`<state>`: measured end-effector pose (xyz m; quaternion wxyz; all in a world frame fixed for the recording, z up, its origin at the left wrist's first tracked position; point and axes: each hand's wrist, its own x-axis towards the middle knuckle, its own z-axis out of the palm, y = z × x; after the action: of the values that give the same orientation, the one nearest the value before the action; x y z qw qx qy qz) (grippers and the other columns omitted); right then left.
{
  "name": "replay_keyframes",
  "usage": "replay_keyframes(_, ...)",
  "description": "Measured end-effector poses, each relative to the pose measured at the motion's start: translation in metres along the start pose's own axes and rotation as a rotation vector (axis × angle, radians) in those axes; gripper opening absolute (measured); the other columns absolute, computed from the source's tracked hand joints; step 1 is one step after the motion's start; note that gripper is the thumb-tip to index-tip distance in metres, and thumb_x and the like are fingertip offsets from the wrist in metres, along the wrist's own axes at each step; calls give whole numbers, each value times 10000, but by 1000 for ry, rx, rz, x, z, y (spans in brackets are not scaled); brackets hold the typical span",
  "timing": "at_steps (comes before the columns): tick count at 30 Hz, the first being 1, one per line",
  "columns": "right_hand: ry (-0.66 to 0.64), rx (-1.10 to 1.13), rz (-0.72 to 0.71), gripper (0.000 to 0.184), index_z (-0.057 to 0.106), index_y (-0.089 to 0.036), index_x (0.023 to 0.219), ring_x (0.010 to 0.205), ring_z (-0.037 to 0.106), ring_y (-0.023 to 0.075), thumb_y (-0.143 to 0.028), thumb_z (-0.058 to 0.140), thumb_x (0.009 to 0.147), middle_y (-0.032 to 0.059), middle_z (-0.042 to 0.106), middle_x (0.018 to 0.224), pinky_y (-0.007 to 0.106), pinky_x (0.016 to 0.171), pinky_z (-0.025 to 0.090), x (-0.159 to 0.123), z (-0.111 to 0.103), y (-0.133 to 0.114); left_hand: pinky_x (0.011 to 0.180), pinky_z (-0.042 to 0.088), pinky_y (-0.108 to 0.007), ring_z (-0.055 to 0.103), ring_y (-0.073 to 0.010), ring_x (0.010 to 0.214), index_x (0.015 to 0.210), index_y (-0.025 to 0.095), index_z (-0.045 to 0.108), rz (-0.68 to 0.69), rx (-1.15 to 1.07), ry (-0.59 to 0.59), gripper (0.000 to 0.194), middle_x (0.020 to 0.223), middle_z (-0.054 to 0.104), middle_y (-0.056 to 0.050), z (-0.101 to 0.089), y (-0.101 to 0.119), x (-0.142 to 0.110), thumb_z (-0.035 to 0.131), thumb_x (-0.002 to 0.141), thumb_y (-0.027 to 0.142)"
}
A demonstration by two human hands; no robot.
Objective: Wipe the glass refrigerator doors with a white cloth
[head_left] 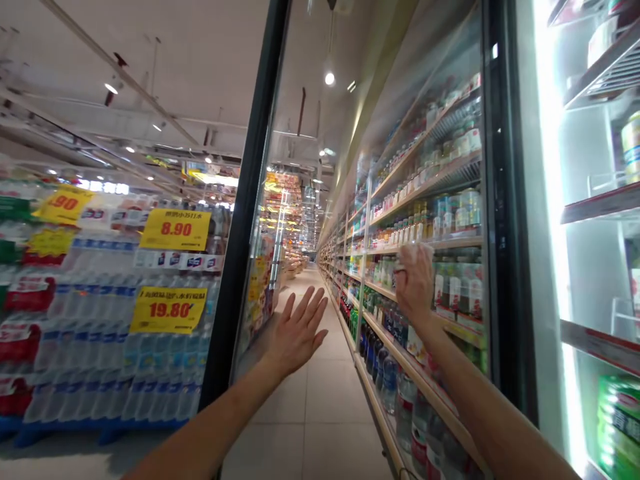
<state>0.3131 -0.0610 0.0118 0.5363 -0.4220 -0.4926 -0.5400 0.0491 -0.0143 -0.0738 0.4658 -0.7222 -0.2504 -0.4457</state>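
A glass cooler door (320, 220) with a dark frame (246, 200) stands swung open in front of me. My left hand (297, 333) lies flat against the lower middle of the glass, fingers spread, holding nothing. Farther right and a little higher, my right hand (416, 293) presses a crumpled white cloth (417, 255) to the pane. Its fingers are bent over the cloth and partly blurred. Bottles on shelves and a long aisle show in the glass behind both hands; how much is reflection I cannot tell.
Stacked packs of bottled drinks (110, 347) stand at the left on a blue pallet (100, 430), with yellow price signs (174, 230) on them. At the right edge, a lit cooler has wire shelves (607, 73) and a green drink pack (620, 427) low down.
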Motion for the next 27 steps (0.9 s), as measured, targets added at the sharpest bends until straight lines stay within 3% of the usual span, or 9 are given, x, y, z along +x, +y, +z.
replay_keyframes(3,-162,92,-308,517,403,-270,1299,1343,207,223,-138,426,799,46,354,1406,468,1060,290,-26,3,-37,1108,85,-435,211,-222,1334,1342,160,328,-2,-4,15,552,1402,329,-72,4,0,-1,406,860,418)
replay_keyframes(5,-198,90,-369,507,416,-284,1288,1337,228,220,-139,434,803,45,390,1383,462,1054,299,-36,1,-33,1109,91,-433,211,-217,1334,1341,159,328,-8,-9,26,548,1399,333,-74,7,0,-2,409,861,410)
replay_keyframes(11,155,-50,151,516,368,-221,1328,1322,255,268,-135,356,819,99,307,1423,537,1041,278,-32,-8,15,1107,109,-435,235,-211,1325,1342,151,320,-21,-57,70,512,1391,345,-81,10,9,-6,415,869,322)
replay_keyframes(16,-60,68,-194,545,361,-282,1325,1332,235,255,-124,418,807,51,321,1423,496,1045,308,-69,-4,-35,1108,120,-415,244,-181,1321,1351,168,300,41,-111,91,503,1363,392,-65,13,30,-15,363,853,121)
replay_keyframes(18,-119,88,-282,555,367,-300,1318,1326,252,249,-116,441,800,44,341,1413,483,1038,324,-83,-9,-33,1108,124,-411,249,-178,1318,1354,166,292,36,-129,89,517,1356,403,-66,14,38,-19,356,845,100)
replay_keyframes(20,-94,50,-207,542,377,-288,1313,1319,269,249,-114,433,803,57,358,1403,488,1033,326,-91,-17,-7,1106,128,-414,249,-179,1318,1358,163,282,8,-142,96,532,1352,407,-69,15,43,-21,356,837,87)
replay_keyframes(23,74,-59,128,505,401,-233,1306,1313,278,260,-119,383,814,94,353,1400,524,1033,304,-91,-28,40,1101,132,-430,242,-192,1321,1361,161,276,-31,-167,91,539,1359,397,-75,15,48,-20,366,834,95)
replay_keyframes(25,149,-100,275,494,406,-212,1304,1318,266,266,-129,357,820,105,325,1413,540,1037,287,-93,-31,46,1099,123,-444,233,-204,1325,1363,160,273,-65,-188,83,538,1366,384,-79,15,54,-18,376,837,111)
replay_keyframes(27,116,-81,247,502,385,-214,1318,1329,238,268,-142,365,821,100,296,1428,535,1043,281,-101,-30,27,1098,114,-452,223,-208,1328,1364,157,270,-97,-206,87,539,1369,380,-84,16,62,-18,382,838,116)
